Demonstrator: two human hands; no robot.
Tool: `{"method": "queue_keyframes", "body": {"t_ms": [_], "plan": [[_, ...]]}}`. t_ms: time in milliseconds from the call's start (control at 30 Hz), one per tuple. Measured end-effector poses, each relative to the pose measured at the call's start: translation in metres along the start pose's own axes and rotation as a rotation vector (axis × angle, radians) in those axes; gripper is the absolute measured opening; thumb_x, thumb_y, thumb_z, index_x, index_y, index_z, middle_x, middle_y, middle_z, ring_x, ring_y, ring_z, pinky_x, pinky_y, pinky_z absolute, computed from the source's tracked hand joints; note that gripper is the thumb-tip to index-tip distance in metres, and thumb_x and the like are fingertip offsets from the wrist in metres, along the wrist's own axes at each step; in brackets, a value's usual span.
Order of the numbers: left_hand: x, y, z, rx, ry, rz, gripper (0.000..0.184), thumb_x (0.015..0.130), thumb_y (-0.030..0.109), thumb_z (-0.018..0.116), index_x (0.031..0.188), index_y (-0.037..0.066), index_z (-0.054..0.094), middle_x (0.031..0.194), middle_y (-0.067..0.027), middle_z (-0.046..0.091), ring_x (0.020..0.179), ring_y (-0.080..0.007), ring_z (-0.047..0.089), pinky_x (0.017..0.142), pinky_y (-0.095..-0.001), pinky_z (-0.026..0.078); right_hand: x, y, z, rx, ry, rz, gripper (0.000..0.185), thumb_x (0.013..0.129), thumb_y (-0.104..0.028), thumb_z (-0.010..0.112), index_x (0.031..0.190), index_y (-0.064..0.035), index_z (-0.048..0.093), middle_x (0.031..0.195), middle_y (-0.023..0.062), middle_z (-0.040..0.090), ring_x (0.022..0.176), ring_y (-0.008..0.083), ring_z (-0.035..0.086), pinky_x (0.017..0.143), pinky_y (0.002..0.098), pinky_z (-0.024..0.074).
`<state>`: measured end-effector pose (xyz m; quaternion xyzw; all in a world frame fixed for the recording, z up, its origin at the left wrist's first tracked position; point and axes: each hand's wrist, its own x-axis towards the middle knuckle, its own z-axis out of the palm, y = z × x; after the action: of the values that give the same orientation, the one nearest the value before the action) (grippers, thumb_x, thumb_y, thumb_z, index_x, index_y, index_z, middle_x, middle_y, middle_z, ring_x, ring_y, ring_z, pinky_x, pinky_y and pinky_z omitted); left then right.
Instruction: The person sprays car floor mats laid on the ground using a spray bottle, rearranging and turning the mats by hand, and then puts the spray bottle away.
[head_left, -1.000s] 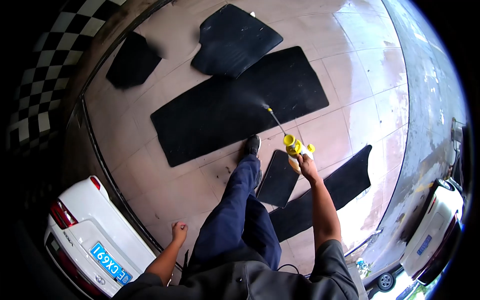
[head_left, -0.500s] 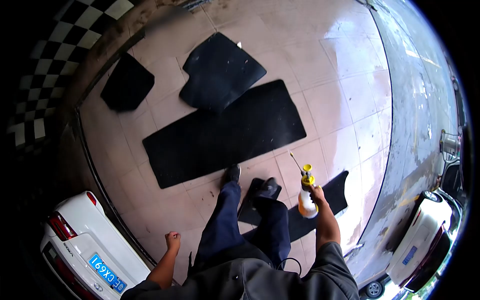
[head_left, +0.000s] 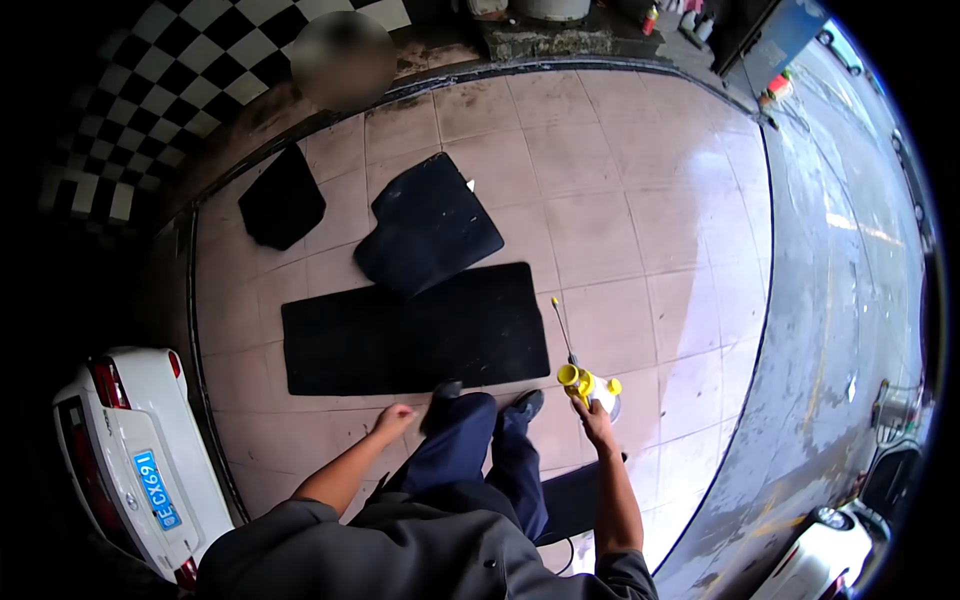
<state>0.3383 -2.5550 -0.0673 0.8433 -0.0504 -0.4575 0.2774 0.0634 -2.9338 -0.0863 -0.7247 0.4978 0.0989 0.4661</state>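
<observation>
My right hand grips the handle of a pump sprayer with a white body, yellow fittings and a thin wand that points forward. My left hand hangs free by my left leg, its fingers curled in with nothing visible in them. Just ahead of my feet lies a long black floor mat on the tiles. A notched black mat overlaps its far edge. Farther left is a smaller black mat. Another dark mat shows beside my right leg, partly hidden by my body.
White cars stand at the left and at the lower right. A dark border strip edges the pink tiled floor, which looks wet on the right. Bottles sit on a far ledge by a checkered wall.
I have stepped ahead, and my view has tipped up and turned, showing the far ledge. The sprayer has tilted over in my right hand. My left hand has swung forward.
</observation>
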Motion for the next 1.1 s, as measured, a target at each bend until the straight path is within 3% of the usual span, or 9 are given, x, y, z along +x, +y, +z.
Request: {"method": "queue_keyframes", "body": {"t_ms": [67,133,267,533,667,733,867,1067,1100], "plan": [[0.002,0.083,0.035,-0.141,-0.101,0.272,0.024,0.079,0.028,0.06,0.087,0.006,0.058,0.078,-0.0008,0.056,0.069,-0.0093,0.053,0.059,-0.0214,0.043,0.013,-0.066,-0.041,0.007,-0.046,-0.038,0.052,0.078,-0.049,0.054,0.077,0.0029,0.049,0.06,0.0073,0.049,0.055,0.0166,0.047,0.051,0.0303,0.0393],[-0.012,0.185,0.053,-0.399,-0.247,0.088,0.024,0.081,0.028,0.059,0.089,0.005,0.058,0.081,-0.002,0.058,0.071,-0.01,0.055,0.064,-0.0216,0.044,0.035,-0.11,-0.06,0.094,-0.078,-0.071,0.048,0.079,-0.046,0.055,0.08,0.0023,0.049,0.061,0.0068,0.05,0.056,0.0143,0.049,0.051,0.0279,0.0395],[0.022,0.286,0.098,-0.614,-0.493,0.256,0.038,0.084,0.037,0.052,0.106,0.005,0.052,0.098,-0.0037,0.056,0.087,-0.0113,0.053,0.074,-0.0245,0.043,0.083,-0.196,-0.075,0.197,-0.192,-0.139,0.041,0.08,-0.04,0.058,0.087,0.0,0.05,0.066,0.0036,0.052,0.058,0.0105,0.05,0.054,0.0226,0.0419],[0.142,0.398,0.098,-1.247,-0.035,0.403,0.048,0.086,0.045,0.043,0.117,0.008,0.039,0.098,-0.0011,0.047,0.088,-0.009,0.047,0.077,-0.0248,0.039,0.185,-0.356,-0.083,0.394,-0.545,-0.239,0.04,0.082,-0.041,0.054,0.084,-0.0013,0.049,0.071,0.0057,0.052,0.063,0.0135,0.049,0.057,0.0258,0.0404],[0.172,0.41,0.051,-1.336,0.293,0.448,0.041,0.085,0.041,0.048,0.105,0.005,0.046,0.089,-0.0017,0.05,0.079,-0.0074,0.049,0.07,-0.0225,0.041,0.251,-0.4,-0.059,-0.171,-0.604,-1.024,0.033,0.085,-0.033,0.051,0.087,-0.0006,0.056,0.081,0.0133,0.056,0.07,0.0238,0.055,0.061,0.0322,0.0433],[0.185,0.397,0.039,-1.594,0.323,0.098,0.036,0.084,0.042,0.05,0.09,0.006,0.05,0.076,-0.0014,0.052,0.068,-0.0071,0.051,0.064,-0.0214,0.043,0.284,-0.412,-0.058,-0.073,-0.546,-1.205,0.028,0.084,-0.028,0.053,0.092,-0.0013,0.057,0.083,0.0106,0.058,0.077,0.0234,0.057,0.062,0.0316,0.0445],[0.189,0.394,0.064,-1.756,0.594,-0.071,0.036,0.077,0.04,0.061,0.09,0.007,0.052,0.076,-0.001,0.053,0.067,-0.0081,0.052,0.065,-0.0235,0.045,0.383,-0.437,-0.055,-0.051,-0.805,-0.183,0.024,0.08,-0.026,0.057,0.097,-0.0078,0.057,0.078,0.0043,0.061,0.067,0.0128,0.058,0.054,0.0238,0.0431],[0.168,0.345,0.115,-1.749,1.007,-0.253,0.022,0.087,0.027,0.048,0.094,0.006,0.048,0.08,-0.0027,0.049,0.073,-0.0112,0.05,0.068,-0.0262,0.045,0.597,-0.315,0.04,-0.553,-0.75,-0.013,0.031,0.076,-0.036,0.06,0.084,-0.0059,0.059,0.067,0.006,0.06,0.052,0.0141,0.056,0.042,0.0268,0.0411],[0.164,0.332,0.134,-1.779,0.961,-0.312,0.025,0.087,0.031,0.046,0.09,0.007,0.046,0.078,-0.003,0.048,0.071,-0.0116,0.05,0.062,-0.0287,0.046,0.651,-0.27,0.069,-0.733,-0.717,-0.264,0.029,0.076,-0.035,0.06,0.077,-0.0059,0.059,0.061,0.0064,0.058,0.048,0.0141,0.055,0.041,0.0266,0.0409]]}}
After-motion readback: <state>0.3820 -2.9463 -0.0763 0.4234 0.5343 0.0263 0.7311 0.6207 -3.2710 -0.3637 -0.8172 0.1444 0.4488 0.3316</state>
